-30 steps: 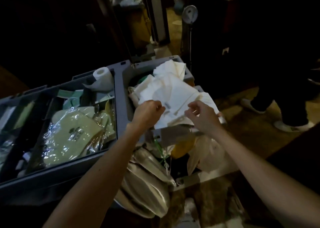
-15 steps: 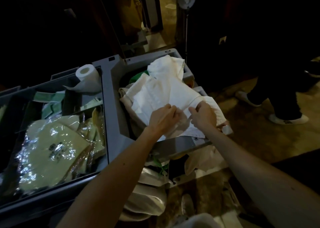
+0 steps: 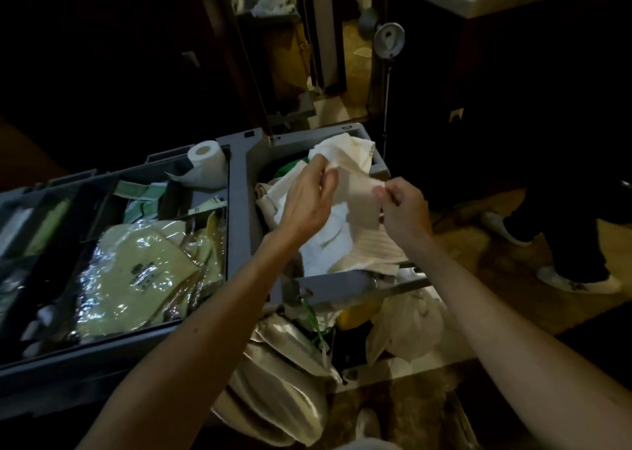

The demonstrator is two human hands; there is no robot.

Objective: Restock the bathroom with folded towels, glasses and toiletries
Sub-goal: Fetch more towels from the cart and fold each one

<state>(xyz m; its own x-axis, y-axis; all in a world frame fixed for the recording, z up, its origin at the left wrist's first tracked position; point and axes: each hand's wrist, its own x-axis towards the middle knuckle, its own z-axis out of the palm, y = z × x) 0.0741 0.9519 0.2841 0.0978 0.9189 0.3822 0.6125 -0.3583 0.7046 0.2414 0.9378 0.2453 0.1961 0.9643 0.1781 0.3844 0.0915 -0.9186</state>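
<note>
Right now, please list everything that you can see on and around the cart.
cart: one, grey, centre.
toilet roll: one, white, back corner of the left compartment.
wrapped packs: several, pale yellow, left compartment.
green sachets: several, behind the packs.
towel pile: several, white, right compartment.
held towel: one, cream, above the pile.
other person: one, dark trousers, far right.
left hand: pinches the held towel.
right hand: pinches the held towel.

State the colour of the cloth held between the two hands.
Cream, unpatterned: the cloth, pinched by left hand and right hand, shows in the head view.
</note>
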